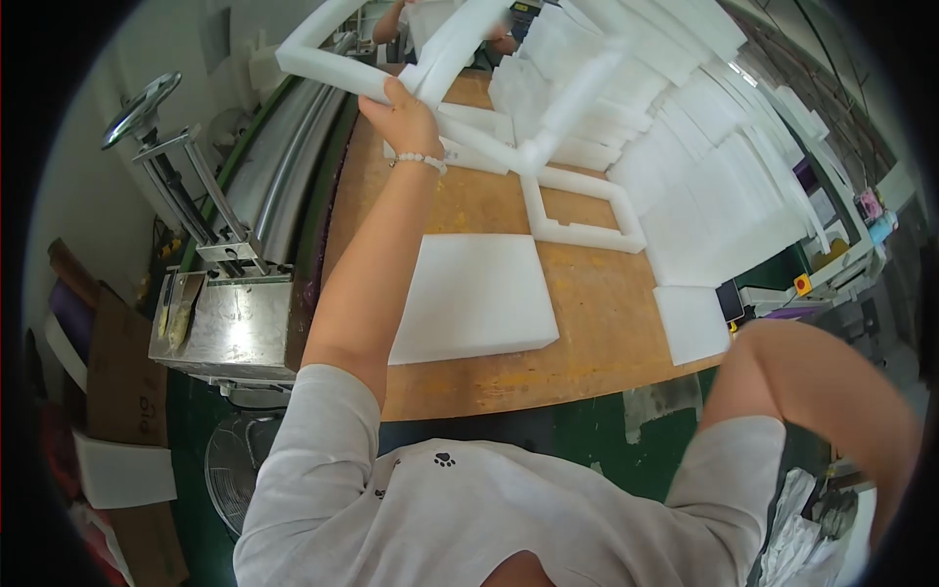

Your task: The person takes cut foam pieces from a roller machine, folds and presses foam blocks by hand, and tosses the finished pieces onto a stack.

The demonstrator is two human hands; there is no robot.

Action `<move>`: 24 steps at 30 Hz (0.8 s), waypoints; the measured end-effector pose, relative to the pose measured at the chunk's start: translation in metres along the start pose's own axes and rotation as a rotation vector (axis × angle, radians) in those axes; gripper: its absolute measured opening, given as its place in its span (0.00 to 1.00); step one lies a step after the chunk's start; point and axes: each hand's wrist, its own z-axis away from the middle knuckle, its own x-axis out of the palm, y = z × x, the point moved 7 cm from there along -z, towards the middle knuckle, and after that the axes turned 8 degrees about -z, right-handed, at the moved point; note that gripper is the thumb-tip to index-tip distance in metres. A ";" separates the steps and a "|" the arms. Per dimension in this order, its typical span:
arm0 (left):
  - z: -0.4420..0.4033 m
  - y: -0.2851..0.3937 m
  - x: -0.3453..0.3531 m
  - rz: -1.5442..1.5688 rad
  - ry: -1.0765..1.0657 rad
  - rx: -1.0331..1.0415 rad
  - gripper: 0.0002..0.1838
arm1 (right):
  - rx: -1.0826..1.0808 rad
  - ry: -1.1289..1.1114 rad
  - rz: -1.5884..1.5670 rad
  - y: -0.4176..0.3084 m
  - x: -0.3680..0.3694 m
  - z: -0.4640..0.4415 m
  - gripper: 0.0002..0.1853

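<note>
My left hand point(403, 125), with a beaded bracelet at the wrist, is closed around the edge of a white foam frame point(337, 68) raised above the table. The frame's upper part runs out of view, and some of its bars overlap and are blurred. Below it on the wooden table lies another open foam frame point(587, 237). A thick white foam block point(476, 293) rests nearer to me. My right forearm point(853, 391) is bent back at the right side and blurred; its hand is out of sight.
White foam sheets point(704, 196) are piled along the table's right side. A roller machine point(284, 147) with a handwheel point(143, 110) stands at the left, a fan point(235, 470) below it. Part of another person point(391, 24) shows at the far end. The wooden table point(469, 391) has a curved-looking front edge.
</note>
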 end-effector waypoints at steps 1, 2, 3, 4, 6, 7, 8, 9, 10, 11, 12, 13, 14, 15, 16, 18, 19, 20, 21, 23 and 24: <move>0.008 0.003 0.000 0.037 0.009 -0.051 0.26 | 0.070 -0.014 0.040 0.030 0.014 0.015 0.12; 0.019 0.001 -0.003 0.072 0.022 -0.110 0.26 | 0.172 -0.038 0.089 0.069 0.029 0.035 0.13; 0.030 -0.003 -0.004 0.049 0.014 -0.136 0.26 | 0.306 -0.076 0.137 0.115 0.044 0.065 0.14; 0.035 -0.005 -0.008 0.022 0.010 -0.148 0.25 | 0.438 -0.097 0.152 0.159 0.057 0.100 0.15; 0.037 0.000 -0.023 -0.049 -0.023 -0.080 0.25 | 0.486 0.090 -0.211 0.174 0.054 0.154 0.15; 0.039 0.000 -0.034 -0.118 -0.025 -0.045 0.25 | 0.445 0.203 -0.250 0.157 0.034 0.165 0.15; 0.042 -0.007 -0.050 -0.158 -0.043 -0.076 0.25 | 0.390 0.205 -0.216 0.150 0.016 0.178 0.14; 0.038 -0.007 -0.059 -0.195 -0.064 -0.098 0.25 | 0.324 0.212 -0.187 0.149 -0.002 0.186 0.13; 0.037 0.005 -0.060 -0.199 -0.059 -0.075 0.25 | 0.363 0.176 -0.065 0.152 -0.014 0.196 0.15; 0.046 0.008 -0.062 -0.132 -0.073 -0.217 0.24 | 0.427 0.150 0.045 0.154 -0.018 0.200 0.19; 0.059 0.003 -0.065 -0.068 -0.088 -0.369 0.24 | 0.502 0.124 0.161 0.154 -0.022 0.208 0.23; 0.066 -0.005 -0.065 -0.024 -0.100 -0.432 0.23 | 0.512 0.129 0.152 0.161 -0.029 0.218 0.23; 0.070 -0.011 -0.062 0.027 -0.117 -0.490 0.23 | 0.494 0.146 0.235 0.170 -0.039 0.227 0.26; 0.072 -0.006 -0.064 0.022 -0.134 -0.481 0.23 | 0.469 0.171 0.320 0.181 -0.049 0.235 0.28; 0.077 -0.003 -0.063 0.055 -0.157 -0.531 0.23 | 0.436 0.206 0.409 0.191 -0.059 0.238 0.30; 0.070 -0.001 -0.045 0.095 -0.203 -0.566 0.23 | 0.244 0.163 0.582 0.170 -0.063 0.200 0.35; 0.067 -0.003 -0.041 0.100 -0.203 -0.567 0.23 | 0.101 0.077 0.661 0.132 -0.053 0.158 0.38; 0.065 -0.005 -0.041 0.100 -0.193 -0.574 0.23 | -0.022 0.095 0.629 0.101 -0.043 0.125 0.39; 0.066 -0.009 -0.045 0.099 -0.175 -0.586 0.24 | -0.120 0.102 0.555 0.079 -0.038 0.093 0.39; 0.068 -0.014 -0.049 0.101 -0.142 -0.598 0.24 | -0.217 0.097 0.473 0.071 -0.032 0.076 0.39; 0.068 -0.013 -0.050 0.088 -0.119 -0.586 0.24 | -0.203 0.138 0.455 0.073 -0.031 0.079 0.39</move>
